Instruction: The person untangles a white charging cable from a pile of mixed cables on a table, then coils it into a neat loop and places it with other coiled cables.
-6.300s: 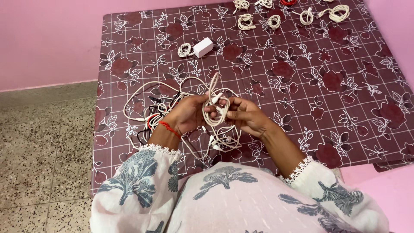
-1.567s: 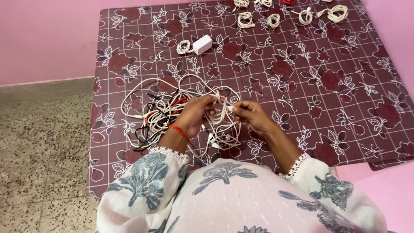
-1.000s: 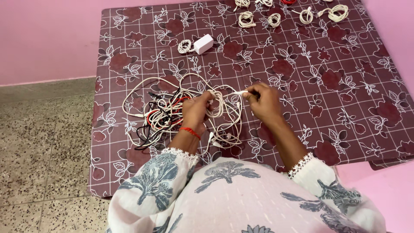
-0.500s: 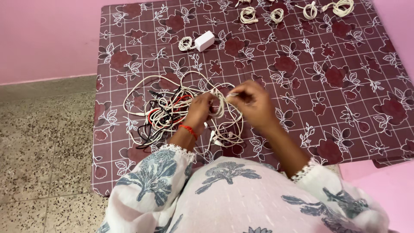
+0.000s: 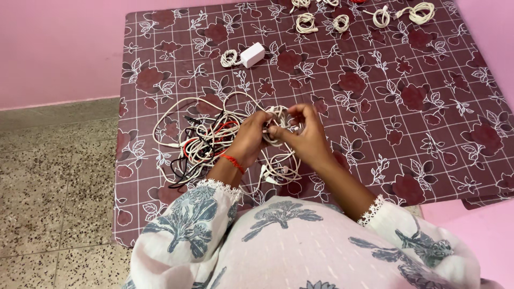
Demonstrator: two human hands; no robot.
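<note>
Both hands meet over the near-left part of the maroon floral cloth (image 5: 428,134). Left hand (image 5: 249,140), red thread at the wrist, grasps a small coil of white cable (image 5: 278,124); right hand (image 5: 302,136) pinches the same coil from the right, fingers curled on it. Tangled heap of white, red and black cables (image 5: 201,142) lies just left, touching. Far off: white charger block (image 5: 252,54) beside a small coil, more wound white coils (image 5: 342,22) along the far edge.
</note>
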